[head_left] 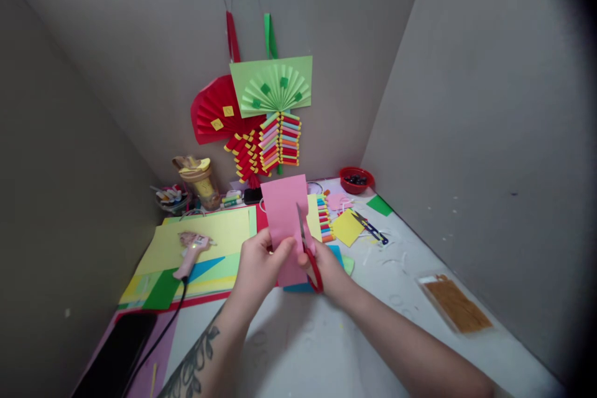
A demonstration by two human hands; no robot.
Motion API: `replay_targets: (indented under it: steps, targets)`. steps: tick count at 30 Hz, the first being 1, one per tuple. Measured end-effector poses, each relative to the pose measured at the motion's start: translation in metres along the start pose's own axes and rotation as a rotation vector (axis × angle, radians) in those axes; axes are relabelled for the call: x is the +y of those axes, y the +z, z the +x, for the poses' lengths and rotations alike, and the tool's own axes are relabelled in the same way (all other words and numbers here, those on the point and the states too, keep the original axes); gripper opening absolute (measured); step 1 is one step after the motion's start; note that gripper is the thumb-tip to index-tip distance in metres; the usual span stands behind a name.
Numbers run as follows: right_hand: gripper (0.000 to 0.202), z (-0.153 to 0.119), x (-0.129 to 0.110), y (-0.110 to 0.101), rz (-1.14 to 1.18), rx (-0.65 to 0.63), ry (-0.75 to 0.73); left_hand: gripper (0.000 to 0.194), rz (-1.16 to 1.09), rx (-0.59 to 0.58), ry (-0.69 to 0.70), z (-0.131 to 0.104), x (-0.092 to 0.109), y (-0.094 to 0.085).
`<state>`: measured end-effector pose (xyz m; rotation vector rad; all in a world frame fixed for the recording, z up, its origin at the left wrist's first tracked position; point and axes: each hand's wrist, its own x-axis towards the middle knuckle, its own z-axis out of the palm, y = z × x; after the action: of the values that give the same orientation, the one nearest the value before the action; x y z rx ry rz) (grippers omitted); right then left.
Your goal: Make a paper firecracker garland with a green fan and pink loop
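Observation:
My left hand (265, 261) grips the lower left part of a pink sheet of paper (282, 205), which stands upright above the table. My right hand (326, 267) is closed on red-handled scissors (315, 270). Their blades point up and lie against the right part of the pink sheet, near its lower right edge. Blue paper (298, 288) lies beneath the hands. Just behind the sheet are a pale yellow card and a row of small coloured paper rolls (325, 217).
A pink glue gun (192, 255) rests on stacked paper (153, 249) at left, its cord running toward a black device (116, 354). Dark snips (370, 228), a red bowl (356, 180) and a brown packet (457, 303) lie at right. Paper fans (275, 87) hang behind.

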<state>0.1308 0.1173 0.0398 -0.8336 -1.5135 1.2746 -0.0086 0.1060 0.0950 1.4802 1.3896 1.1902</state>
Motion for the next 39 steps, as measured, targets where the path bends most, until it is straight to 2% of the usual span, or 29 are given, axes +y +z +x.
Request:
replay_targets:
  steps: [5,8,13,23,27,39]
  targets:
    - [0.077,0.001,-0.002,0.000,-0.015,0.035,-0.022,0.022,0.009,-0.015,0.016,0.000,0.000,0.001]
    - [0.079,0.002,-0.006,-0.001,0.016,0.005,-0.026,0.022,0.026,-0.024,0.015,-0.001,0.001,0.003]
    - [0.073,0.002,-0.005,-0.003,0.030,0.028,0.017,0.022,0.023,-0.032,0.004,-0.002,0.001,0.005]
    - [0.073,0.003,-0.012,-0.006,0.008,0.014,-0.095,0.023,0.110,-0.031,0.042,-0.004,-0.003,0.008]
    - [0.068,0.003,-0.012,-0.007,0.017,0.021,-0.092,0.024,0.135,-0.020,0.056,-0.005,-0.005,0.009]
    - [0.069,0.004,-0.016,-0.010,-0.013,0.039,-0.083,0.028,0.219,-0.040,0.098,-0.004,-0.009,0.012]
